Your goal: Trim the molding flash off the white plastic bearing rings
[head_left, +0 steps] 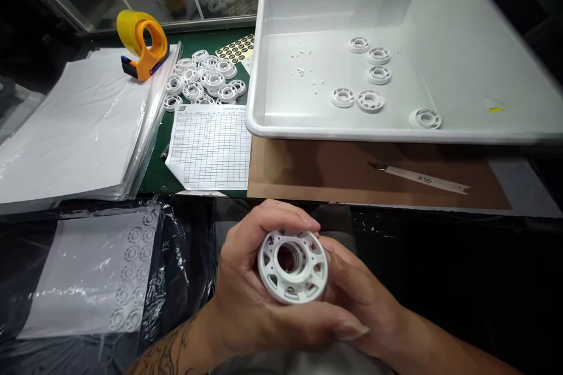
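Note:
My left hand [246, 281] is wrapped round white plastic rings [292, 266] with spoked openings and a round centre hole. Further rims show inside the hole, so it looks like a stack, its face turned up towards me. Against the right side of the stack rests my right hand [365, 293], closed round it from behind, with most of its fingers hidden. Beyond my hands, several similar white rings [370, 100] lie flat in a large white plastic tray [334, 132], beside small white scraps [301, 72].
A craft knife [424, 180] lies on brown board [308, 170] at the table's front. Left of the tray are a heap of white rings [211, 79], a printed form [211, 146], a yellow tape dispenser [147, 50] on bagged white sheets [74, 123], and bagged rings [132, 272] lower down.

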`<state>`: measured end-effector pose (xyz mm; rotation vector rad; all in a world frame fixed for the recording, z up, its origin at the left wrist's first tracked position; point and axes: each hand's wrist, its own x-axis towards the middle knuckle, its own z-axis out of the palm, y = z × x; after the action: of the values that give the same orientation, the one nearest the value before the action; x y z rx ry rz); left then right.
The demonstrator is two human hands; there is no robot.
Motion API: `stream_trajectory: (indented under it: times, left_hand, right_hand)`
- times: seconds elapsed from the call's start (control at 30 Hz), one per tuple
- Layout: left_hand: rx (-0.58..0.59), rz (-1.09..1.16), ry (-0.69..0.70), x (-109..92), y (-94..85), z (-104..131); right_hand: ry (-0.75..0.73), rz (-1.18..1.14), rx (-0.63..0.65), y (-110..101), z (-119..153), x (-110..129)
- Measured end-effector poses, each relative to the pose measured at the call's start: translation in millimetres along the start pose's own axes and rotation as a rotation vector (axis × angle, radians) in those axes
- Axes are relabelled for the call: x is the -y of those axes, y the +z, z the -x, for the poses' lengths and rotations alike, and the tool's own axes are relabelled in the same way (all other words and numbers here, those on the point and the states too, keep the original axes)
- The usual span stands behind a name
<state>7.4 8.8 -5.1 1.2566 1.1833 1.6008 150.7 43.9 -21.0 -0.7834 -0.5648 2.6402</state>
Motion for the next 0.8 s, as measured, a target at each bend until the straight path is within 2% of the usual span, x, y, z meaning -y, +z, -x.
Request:
stream_trajectory:
  times: [0.2, 0.4, 0.5, 0.57, 0.67, 0.8]
  left_hand:
    - [-0.018, -0.089, 0.000, 0, -0.5, 0]
    - [-0.049, 0.130, 0.023, 16, -1.9, -5]
    - [-0.089, 0.160, -0.052, 22, -5.2, -5]
    - [-0.102, 0.198, -0.175, 25, -7.3, -4]
    - [-0.128, 0.321, -0.411, 26, -8.3, -2]
    - [-0.205, 0.559, -0.692, 21, -8.1, -4]
  right_hand:
    - [0.004, 0.007, -0.008, 1, 0, 1]
    - [-0.043, 0.108, 0.007, -4, -4, -7]
    - [-0.079, 0.253, 0.009, -7, -12, -18]
    - [-0.118, 0.375, -0.013, -13, -13, -21]
    - [-0.259, 0.691, -0.159, -34, -2, -3]
    - [-0.559, 1.290, -0.544, -84, 26, 62]
